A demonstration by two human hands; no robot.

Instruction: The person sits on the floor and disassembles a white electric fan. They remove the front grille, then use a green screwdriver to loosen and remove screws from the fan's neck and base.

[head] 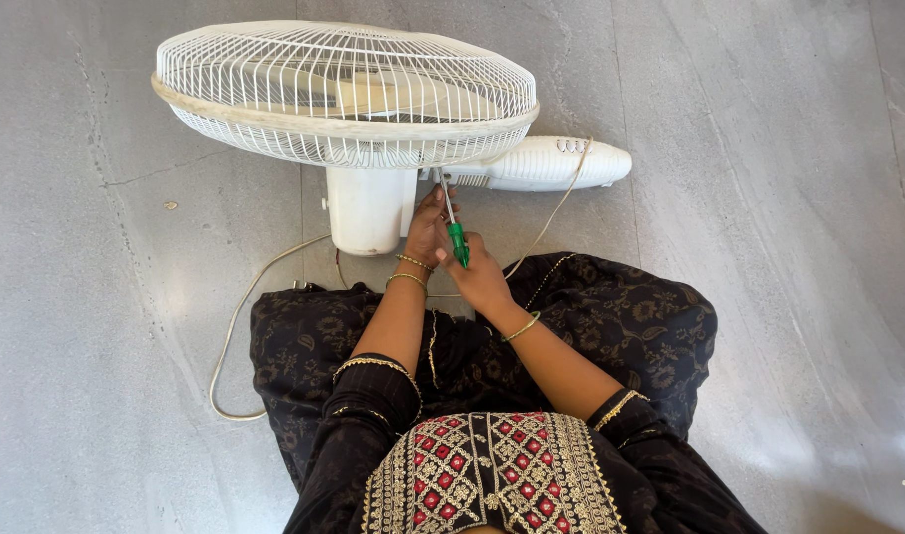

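- A white fan [344, 94] is lying on the grey stone floor [769, 247], its round wire cage facing up and its white motor housing [368, 208] standing beneath the cage.
- The fan's white base [546, 163] is stretching off to the right behind the cage, with a small grille of slots near its top.
- The right hand [482, 279] is gripping a screwdriver [453, 222] by its green handle, fingers wrapped shut around it; the metal shaft is pointing up toward the underside of the cage, just beside the housing.
- The left hand [428, 229] is resting against the housing next to the shaft, fingers curled; whether it is pinching the shaft or only steadying it is hard to tell.
- The screwdriver tip is disappearing under the cage rim, so what it is meeting cannot be made out.
- A pale cord [237, 326] is looping across the floor on the left and running under the dark patterned cloth [631, 316] over the person's lap, where its end is hidden.
- No label is readable on the fan.
- The blades are showing only dimly through the wires.
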